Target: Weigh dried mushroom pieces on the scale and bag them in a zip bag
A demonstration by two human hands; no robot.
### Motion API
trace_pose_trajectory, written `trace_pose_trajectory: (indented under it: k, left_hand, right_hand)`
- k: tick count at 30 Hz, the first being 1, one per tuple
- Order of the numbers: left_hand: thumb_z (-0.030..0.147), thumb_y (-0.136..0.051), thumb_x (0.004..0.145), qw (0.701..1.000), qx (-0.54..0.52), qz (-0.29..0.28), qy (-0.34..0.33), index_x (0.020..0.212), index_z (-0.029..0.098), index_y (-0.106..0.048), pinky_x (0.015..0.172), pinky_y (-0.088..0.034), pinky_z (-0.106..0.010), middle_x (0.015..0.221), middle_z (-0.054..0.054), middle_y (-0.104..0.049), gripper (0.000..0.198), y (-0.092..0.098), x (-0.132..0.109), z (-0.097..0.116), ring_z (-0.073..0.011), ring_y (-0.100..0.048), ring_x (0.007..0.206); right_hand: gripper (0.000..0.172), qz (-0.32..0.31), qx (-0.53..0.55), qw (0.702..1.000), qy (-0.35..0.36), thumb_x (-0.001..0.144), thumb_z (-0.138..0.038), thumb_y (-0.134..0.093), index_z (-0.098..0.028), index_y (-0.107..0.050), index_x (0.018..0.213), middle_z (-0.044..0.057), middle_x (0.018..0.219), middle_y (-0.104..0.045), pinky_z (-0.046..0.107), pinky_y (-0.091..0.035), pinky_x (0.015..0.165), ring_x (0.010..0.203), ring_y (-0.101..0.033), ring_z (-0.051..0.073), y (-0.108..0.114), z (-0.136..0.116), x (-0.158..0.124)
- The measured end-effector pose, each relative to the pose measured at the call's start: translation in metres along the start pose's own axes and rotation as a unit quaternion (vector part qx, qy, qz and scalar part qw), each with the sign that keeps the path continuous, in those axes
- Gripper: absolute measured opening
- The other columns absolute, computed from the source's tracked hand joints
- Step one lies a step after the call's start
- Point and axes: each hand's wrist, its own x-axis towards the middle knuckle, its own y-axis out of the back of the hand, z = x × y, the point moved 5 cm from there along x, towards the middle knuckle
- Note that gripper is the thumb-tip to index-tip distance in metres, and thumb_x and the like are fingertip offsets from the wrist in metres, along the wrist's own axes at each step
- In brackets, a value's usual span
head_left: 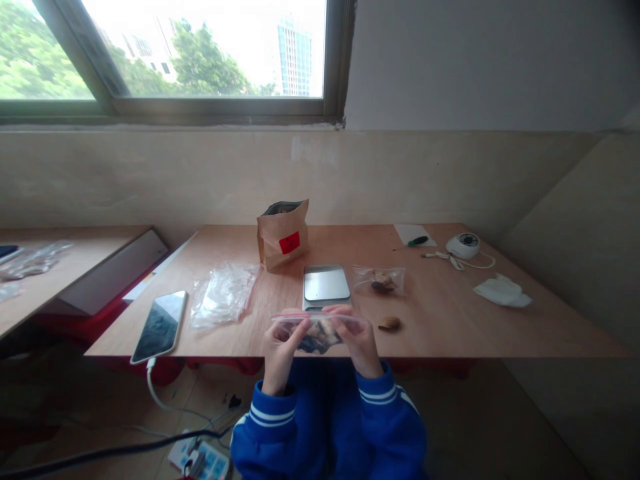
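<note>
On table [450, 320]: scale [326, 285] centre, paper bag [283, 233] behind, stack of plastic bags [225, 293] left, phone [160, 325] further left. Right of scale: filled pouch [379, 281]; before it, possibly a nut [390, 325].

Blue sleeves [325, 417] with white double stripes at ribbed cuffs, bare fingers [345, 319] beyond them

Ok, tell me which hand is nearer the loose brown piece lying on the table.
Right. The right hand sits just left of the brown piece; the left hand is farther left, at the far end of the small bag.
</note>
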Motion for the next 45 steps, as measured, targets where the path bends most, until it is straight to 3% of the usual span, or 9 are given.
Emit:
trace_pose_trajectory:
  k: [6,11,16,21,24,29,34,40,45]
  left_hand:
    - [0.036,-0.073,0.071,0.999,0.018,0.004,-0.046,0.078,0.014,-0.071,0.066,-0.055,-0.027,0.082,-0.006,-0.07,0.024,-0.001,0.0,0.004,-0.0187,-0.067,0.076]
    - [0.033,-0.073,0.072,0.989,0.059,0.055,-0.127,0.074,0.015,-0.07,0.076,-0.054,-0.029,0.083,-0.006,-0.069,0.019,0.001,-0.003,0.013,-0.0184,-0.066,0.082]
    - [0.034,-0.071,0.074,0.994,0.047,0.025,-0.095,0.075,0.015,-0.07,0.076,-0.054,-0.03,0.083,-0.007,-0.068,0.019,-0.003,-0.003,0.012,-0.0192,-0.065,0.081]
    - [0.034,-0.073,0.072,0.997,0.024,0.001,-0.075,0.083,0.014,-0.071,0.078,-0.055,-0.031,0.092,-0.009,-0.069,0.023,-0.003,-0.005,0.013,-0.0211,-0.066,0.088]
    - [0.035,-0.074,0.07,0.998,0.037,-0.007,-0.055,0.091,0.014,-0.071,0.074,-0.056,-0.03,0.095,-0.009,-0.069,0.03,-0.002,-0.004,0.011,-0.0209,-0.067,0.086]
    - [0.034,-0.074,0.071,0.994,0.059,-0.026,-0.088,0.079,0.014,-0.073,0.079,-0.055,-0.033,0.092,-0.01,-0.069,0.021,-0.005,-0.003,0.015,-0.0228,-0.065,0.091]
    - [0.035,-0.073,0.072,0.995,0.049,-0.032,-0.083,0.075,0.015,-0.074,0.078,-0.056,-0.035,0.089,-0.011,-0.069,0.02,-0.008,-0.004,0.013,-0.0233,-0.066,0.088]
    - [0.032,-0.074,0.072,0.993,0.046,-0.051,-0.095,0.074,0.016,-0.075,0.079,-0.055,-0.033,0.085,-0.011,-0.071,0.016,-0.014,-0.004,0.01,-0.0227,-0.066,0.089]
    - [0.032,-0.073,0.073,0.995,0.05,-0.026,-0.085,0.071,0.015,-0.073,0.078,-0.055,-0.031,0.084,-0.01,-0.072,0.017,-0.014,-0.003,0.009,-0.0215,-0.067,0.084]
  right_hand:
    - [0.015,0.015,-0.019,0.999,0.03,0.081,-0.035,-0.066,-0.021,-0.069,0.077,0.006,0.09,-0.072,0.033,-0.054,0.077,0.086,-0.067,0.02,-0.001,-0.004,0.0]
    - [0.015,0.046,-0.048,0.996,0.058,0.081,-0.034,-0.067,-0.02,-0.07,0.077,0.005,0.083,-0.071,0.032,-0.053,0.078,0.083,-0.066,0.02,-0.003,-0.007,-0.002]
    - [0.016,0.047,-0.01,0.998,0.033,0.081,-0.036,-0.066,-0.021,-0.069,0.079,0.004,0.085,-0.07,0.031,-0.053,0.078,0.084,-0.065,0.019,0.0,0.001,-0.002]
    - [0.026,-0.03,0.025,0.999,-0.016,0.084,-0.043,-0.061,-0.021,-0.07,0.096,0.007,0.099,-0.069,0.033,-0.053,0.08,0.092,-0.065,0.021,-0.001,0.01,-0.003]
    - [0.026,-0.059,0.023,0.998,-0.006,0.081,-0.043,-0.064,-0.022,-0.071,0.096,0.007,0.102,-0.068,0.034,-0.052,0.082,0.095,-0.064,0.021,-0.003,0.009,-0.003]
    - [0.011,-0.027,0.006,0.999,0.018,0.079,-0.033,-0.069,-0.023,-0.072,0.081,0.005,0.094,-0.069,0.035,-0.051,0.086,0.094,-0.064,0.02,-0.003,0.007,-0.002]
    - [0.013,-0.007,-0.024,0.999,0.034,0.079,-0.033,-0.069,-0.021,-0.072,0.075,0.006,0.088,-0.07,0.035,-0.053,0.081,0.088,-0.065,0.02,-0.004,0.005,-0.001]
    - [0.014,0.067,-0.077,0.993,0.059,0.078,-0.031,-0.069,-0.02,-0.072,0.071,0.005,0.077,-0.068,0.031,-0.053,0.072,0.078,-0.063,0.018,-0.003,0.0,-0.002]
    - [0.011,0.048,-0.065,0.995,0.057,0.078,-0.03,-0.069,-0.02,-0.071,0.074,0.004,0.08,-0.069,0.029,-0.053,0.073,0.08,-0.064,0.018,-0.005,0.001,0.0]
